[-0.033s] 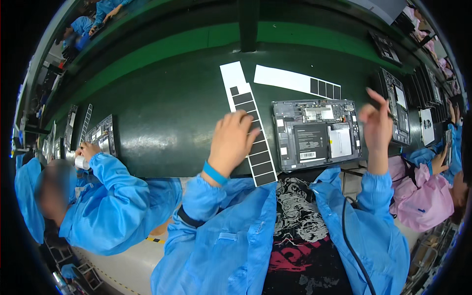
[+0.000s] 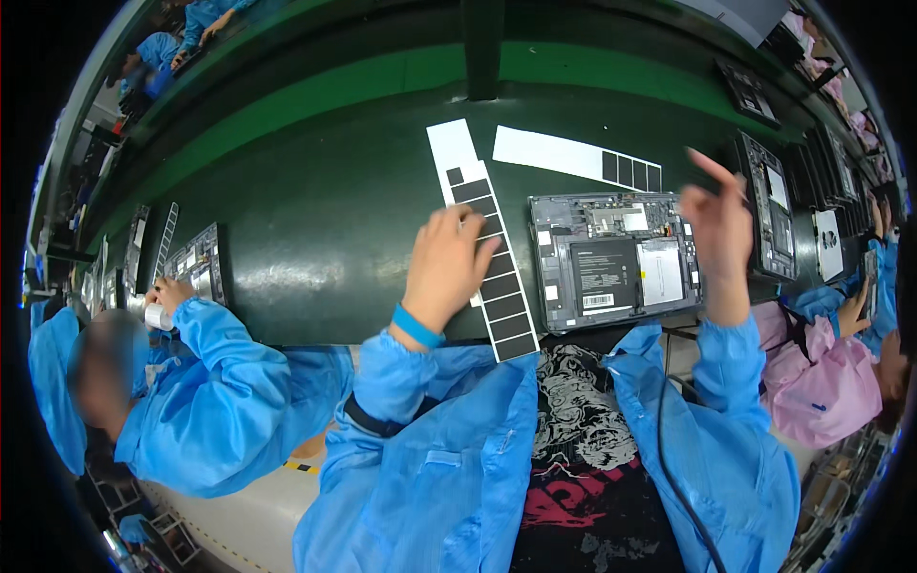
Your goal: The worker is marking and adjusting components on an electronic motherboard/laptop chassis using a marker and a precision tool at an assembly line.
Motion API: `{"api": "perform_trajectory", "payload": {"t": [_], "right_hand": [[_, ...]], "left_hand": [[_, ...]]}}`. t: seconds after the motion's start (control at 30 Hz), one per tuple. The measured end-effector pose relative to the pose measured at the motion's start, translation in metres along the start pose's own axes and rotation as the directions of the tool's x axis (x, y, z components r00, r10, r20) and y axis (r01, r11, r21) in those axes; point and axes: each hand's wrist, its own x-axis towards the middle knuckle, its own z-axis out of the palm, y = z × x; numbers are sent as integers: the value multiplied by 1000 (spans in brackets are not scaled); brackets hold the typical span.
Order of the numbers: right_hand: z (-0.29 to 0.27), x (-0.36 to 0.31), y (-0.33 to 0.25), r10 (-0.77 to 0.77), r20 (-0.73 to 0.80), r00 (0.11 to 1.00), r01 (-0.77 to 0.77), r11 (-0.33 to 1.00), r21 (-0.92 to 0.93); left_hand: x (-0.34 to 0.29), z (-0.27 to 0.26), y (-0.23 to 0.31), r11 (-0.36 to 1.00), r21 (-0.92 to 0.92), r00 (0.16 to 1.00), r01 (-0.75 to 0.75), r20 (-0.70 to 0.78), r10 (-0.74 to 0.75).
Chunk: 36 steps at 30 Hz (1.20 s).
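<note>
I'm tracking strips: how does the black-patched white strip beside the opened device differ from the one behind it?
The white strip mostly covered in black rectangles runs front to back; the mostly bare white strip lies crosswise, with four rectangles at its right end. Both rest on the green table.

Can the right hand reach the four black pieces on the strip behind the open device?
Probably yes: the right hand hovers near the right end of this strip, and the black pieces lie uncovered.
</note>
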Motion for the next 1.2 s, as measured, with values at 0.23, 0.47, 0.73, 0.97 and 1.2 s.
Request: {"api": "perform_trajectory", "payload": {"t": [0.23, 0.47, 0.73, 0.97, 1.2], "right_hand": [[172, 63, 64, 224, 424, 877, -189, 974, -124], [186, 67, 84, 224, 450, 864, -55, 932, -358], [188, 65, 90, 155, 419, 895, 18, 925, -380], [190, 66, 91, 155, 432, 888, 13, 933, -359], [189, 61, 104, 28, 444, 896, 96, 962, -255]], "left_hand": [[11, 30, -25, 980, 162, 949, -112, -276, 154], [14, 28, -25, 972, 193, 931, -134, -312, 190], [18, 23, -26, 980, 157, 938, -120, -305, 163], [19, 27, -26, 976, 181, 933, -124, -313, 176], [20, 30, -21, 952, 284, 929, -110, -311, 200]]}}
